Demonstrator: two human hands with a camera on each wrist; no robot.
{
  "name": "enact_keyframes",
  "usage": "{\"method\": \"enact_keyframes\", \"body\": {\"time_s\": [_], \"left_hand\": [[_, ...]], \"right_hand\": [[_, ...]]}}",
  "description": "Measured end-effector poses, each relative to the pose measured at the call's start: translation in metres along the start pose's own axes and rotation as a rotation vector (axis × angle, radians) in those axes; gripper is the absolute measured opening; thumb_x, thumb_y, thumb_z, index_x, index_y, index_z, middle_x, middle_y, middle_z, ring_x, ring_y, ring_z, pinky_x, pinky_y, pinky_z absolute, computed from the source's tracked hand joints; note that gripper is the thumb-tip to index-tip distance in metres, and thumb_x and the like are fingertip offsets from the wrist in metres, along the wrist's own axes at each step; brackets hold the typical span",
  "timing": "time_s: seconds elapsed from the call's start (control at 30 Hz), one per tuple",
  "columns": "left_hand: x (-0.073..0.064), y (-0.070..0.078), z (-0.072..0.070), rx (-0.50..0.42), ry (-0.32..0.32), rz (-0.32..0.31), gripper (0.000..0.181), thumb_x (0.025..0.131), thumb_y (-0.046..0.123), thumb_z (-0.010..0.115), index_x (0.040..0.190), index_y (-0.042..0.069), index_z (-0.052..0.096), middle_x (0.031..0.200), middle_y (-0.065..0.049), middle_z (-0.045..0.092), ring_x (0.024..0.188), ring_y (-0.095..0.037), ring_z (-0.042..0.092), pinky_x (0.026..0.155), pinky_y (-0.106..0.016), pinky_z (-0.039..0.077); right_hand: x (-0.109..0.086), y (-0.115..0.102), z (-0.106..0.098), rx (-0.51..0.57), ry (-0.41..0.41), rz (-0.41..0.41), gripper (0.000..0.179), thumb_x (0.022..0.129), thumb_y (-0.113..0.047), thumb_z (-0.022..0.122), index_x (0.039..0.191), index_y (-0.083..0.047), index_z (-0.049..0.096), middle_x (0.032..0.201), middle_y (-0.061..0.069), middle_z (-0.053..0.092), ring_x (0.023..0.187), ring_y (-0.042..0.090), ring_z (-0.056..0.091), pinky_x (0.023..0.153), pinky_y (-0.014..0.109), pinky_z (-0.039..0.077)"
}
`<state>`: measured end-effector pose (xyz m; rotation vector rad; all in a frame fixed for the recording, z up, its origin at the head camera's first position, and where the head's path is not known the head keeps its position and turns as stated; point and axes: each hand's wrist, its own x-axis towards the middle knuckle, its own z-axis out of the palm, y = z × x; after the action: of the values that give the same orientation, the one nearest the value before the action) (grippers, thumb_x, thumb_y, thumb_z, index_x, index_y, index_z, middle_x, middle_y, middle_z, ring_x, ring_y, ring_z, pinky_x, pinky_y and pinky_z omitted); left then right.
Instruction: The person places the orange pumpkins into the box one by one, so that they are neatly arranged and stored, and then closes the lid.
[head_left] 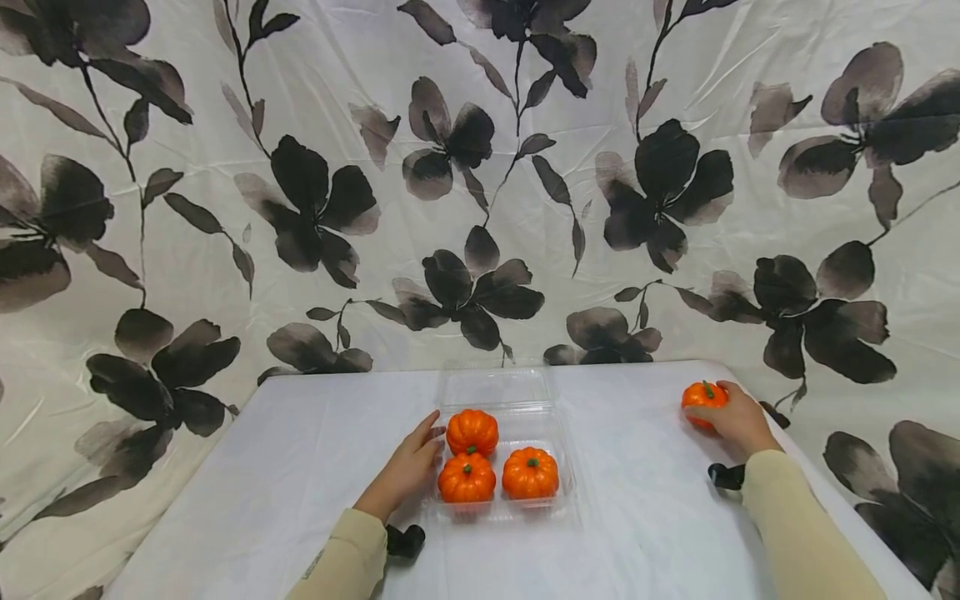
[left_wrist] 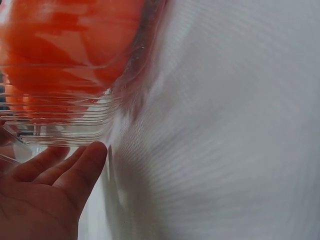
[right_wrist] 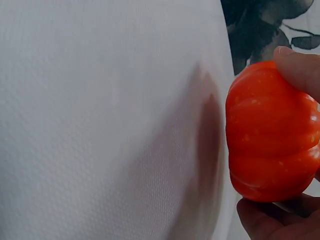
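My right hand point(head_left: 742, 421) grips a small orange pumpkin point(head_left: 702, 398) with a green stem, over the right side of the table. In the right wrist view, thumb and fingers hold the pumpkin point(right_wrist: 272, 132) from opposite sides, close to the white cloth. A clear plastic clamshell box point(head_left: 566, 467) lies mid-table with its lid point(head_left: 495, 387) folded back. Three similar pumpkins sit inside: one at back left point(head_left: 472, 432), one at front left point(head_left: 467, 478), one at front right point(head_left: 530, 473). My left hand point(head_left: 408, 467) has its extended fingers point(left_wrist: 82, 172) at the box's ridged left wall.
A white cloth covers the table point(head_left: 637, 533). Behind it hangs a pale curtain point(head_left: 555, 242) with dark flowers. Black wrist devices show at the left wrist point(head_left: 405, 542) and the right wrist point(head_left: 726, 477).
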<state>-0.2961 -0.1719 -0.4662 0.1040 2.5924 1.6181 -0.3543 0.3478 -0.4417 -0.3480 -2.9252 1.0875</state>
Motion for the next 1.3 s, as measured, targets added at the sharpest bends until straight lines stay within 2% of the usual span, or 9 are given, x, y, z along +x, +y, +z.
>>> {"method": "enact_keyframes", "body": {"time_s": [0.27,0.57,0.8,1.03,1.3], "left_hand": [[-0.001,0.005,-0.001,-0.007,0.008,0.026,0.058,0.099,0.018,0.040,0.155,0.014,0.023,0.148,-0.018,0.045,0.126,-0.033,0.055,0.102,-0.048,0.048],[0.000,0.004,0.000,-0.005,0.022,0.026,0.058,0.099,0.017,0.041,0.154,0.014,0.025,0.147,-0.019,0.046,0.116,-0.027,0.059,0.101,-0.047,0.049],[0.001,0.000,0.001,0.005,0.021,0.031,0.058,0.099,0.017,0.041,0.154,0.012,0.025,0.146,-0.019,0.047,0.116,-0.027,0.060,0.100,-0.048,0.050],[0.001,0.000,0.001,-0.002,0.029,0.032,0.058,0.099,0.016,0.041,0.154,0.012,0.026,0.146,-0.020,0.047,0.109,-0.025,0.061,0.099,-0.047,0.050],[0.001,-0.001,0.001,-0.011,0.011,0.024,0.058,0.099,0.017,0.040,0.154,0.013,0.025,0.147,-0.019,0.045,0.117,-0.028,0.059,0.100,-0.048,0.049]], "right_hand": [[-0.004,-0.011,0.008,0.018,0.012,-0.035,0.105,0.081,-0.053,0.069,0.152,0.001,0.013,0.141,0.041,0.024,0.124,0.053,0.033,0.107,0.067,0.031],[-0.014,-0.021,0.017,0.050,-0.027,-0.035,0.106,0.081,-0.055,0.068,0.152,0.002,0.014,0.143,0.038,0.024,0.125,0.051,0.032,0.107,0.066,0.033],[-0.015,-0.028,0.026,0.081,-0.070,-0.025,0.109,0.077,-0.056,0.073,0.152,-0.003,0.013,0.147,0.034,0.026,0.127,0.050,0.033,0.108,0.065,0.032],[-0.018,-0.037,0.032,0.090,-0.070,-0.106,0.107,0.076,-0.053,0.075,0.152,-0.005,0.016,0.145,0.037,0.025,0.127,0.051,0.034,0.107,0.066,0.032],[-0.023,-0.045,0.041,0.113,-0.079,-0.184,0.102,0.077,-0.049,0.076,0.153,-0.010,0.022,0.143,0.033,0.030,0.125,0.048,0.038,0.105,0.065,0.034]]}}
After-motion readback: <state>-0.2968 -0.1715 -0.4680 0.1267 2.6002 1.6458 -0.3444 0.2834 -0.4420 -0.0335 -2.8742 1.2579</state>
